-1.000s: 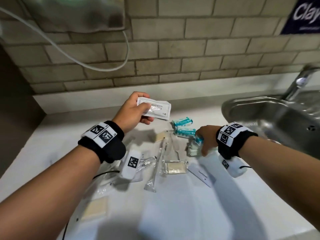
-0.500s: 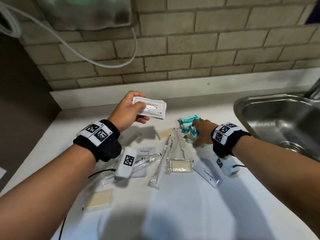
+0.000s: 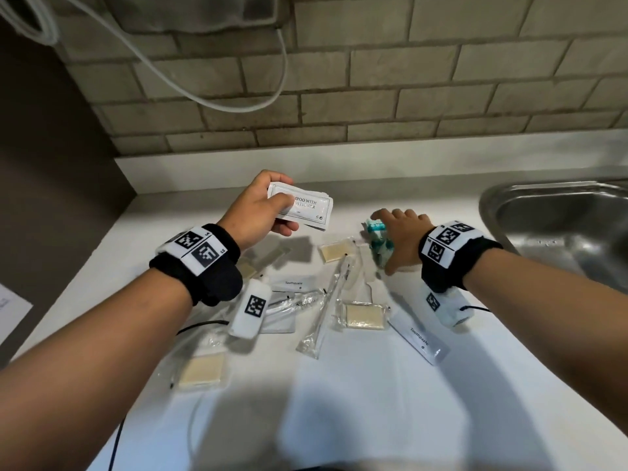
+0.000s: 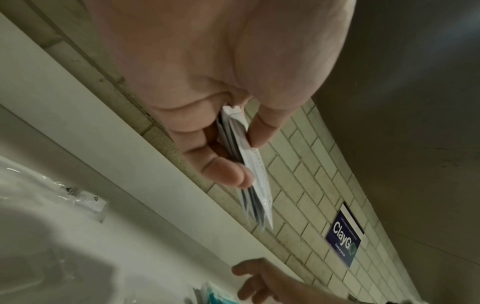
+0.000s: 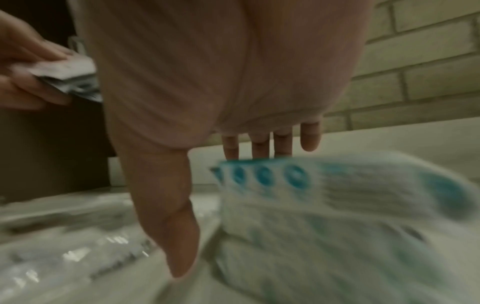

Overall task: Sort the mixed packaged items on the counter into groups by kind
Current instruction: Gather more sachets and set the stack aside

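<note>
A stack of shampoo packets, light, thin and slippery, is pinched at one end by the left hand. The teal packets lie on the desk beneath the right hand's spread fingers.

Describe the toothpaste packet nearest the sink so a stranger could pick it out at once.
Start at the steel sink on the counter's right and come toward the near edge, passing under the right hand. There lies a long white toothpaste packet, set diagonally just right of a clear-wrapped beige soap bar. Unlike the other toothpaste packet, it lies clear of the toothbrush wrappers.
</note>
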Available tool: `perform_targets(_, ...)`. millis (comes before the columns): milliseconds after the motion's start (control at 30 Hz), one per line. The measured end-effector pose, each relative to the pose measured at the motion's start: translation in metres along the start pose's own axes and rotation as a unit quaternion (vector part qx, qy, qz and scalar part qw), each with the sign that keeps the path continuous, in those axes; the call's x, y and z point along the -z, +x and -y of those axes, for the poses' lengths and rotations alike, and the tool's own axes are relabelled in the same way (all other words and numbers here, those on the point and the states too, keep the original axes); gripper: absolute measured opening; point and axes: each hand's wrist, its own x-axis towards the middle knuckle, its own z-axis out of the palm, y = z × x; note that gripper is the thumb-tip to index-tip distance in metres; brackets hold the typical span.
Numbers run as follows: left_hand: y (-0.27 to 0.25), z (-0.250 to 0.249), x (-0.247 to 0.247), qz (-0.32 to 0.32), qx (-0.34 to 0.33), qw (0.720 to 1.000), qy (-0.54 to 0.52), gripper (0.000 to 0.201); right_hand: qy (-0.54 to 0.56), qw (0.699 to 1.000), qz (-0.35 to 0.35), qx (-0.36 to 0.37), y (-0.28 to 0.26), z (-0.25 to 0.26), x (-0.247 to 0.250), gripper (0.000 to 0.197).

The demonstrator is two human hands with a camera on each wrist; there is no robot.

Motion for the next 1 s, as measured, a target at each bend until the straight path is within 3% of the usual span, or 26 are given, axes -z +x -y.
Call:
perform_targets(133, -0.006, 0.002, 0.012, -0.026, 0.0, 1.0, -0.014, 0.023, 0.045, 0.994, -0.023, 0.1, -0.006, 0.049, 0.021, 0.068)
perform_targets(267, -0.017, 0.009, 0.032, -0.041, -0.004, 0.999, -0.015, 0.032, 0.083, 0.961, 0.069, 0.254, -0.029, 0.123, 0.014, 0.024)
perform_targets(367, -0.03, 0.017, 0.048, -0.045, 0.0, 0.999, -0.008, 0.039, 0.073, 0.942, 0.128, 0.303, -0.043, 0.167, -0.014, 0.02)
perform_targets(533, -0.051, 0.024, 0.069, -0.051, 0.014, 0.999, -0.01, 0.034, -0.041, 0.951, 0.084, 0.294, -0.038, 0.188, -0.026, 0.052)
perform_targets(667, -0.065, 0.029, 0.084, -0.062, 0.028, 0.997, -0.025, 0.026, -0.026, 0.955, 0.072, 0.285, -0.039, 0.191, -0.025, 0.019)
perform_targets(767, -0.072, 0.032, 0.092, -0.062, 0.032, 0.997, -0.03, 0.024, 0.002, 0.963, 0.051, 0.265, -0.035, 0.186, -0.025, 0.03)
perform_targets(1000, -0.081, 0.033, 0.101, -0.06, 0.035, 0.997, -0.026, 0.021, 0.021, 0.97, 0.072, 0.23, -0.028, 0.19, -0.029, 0.017)
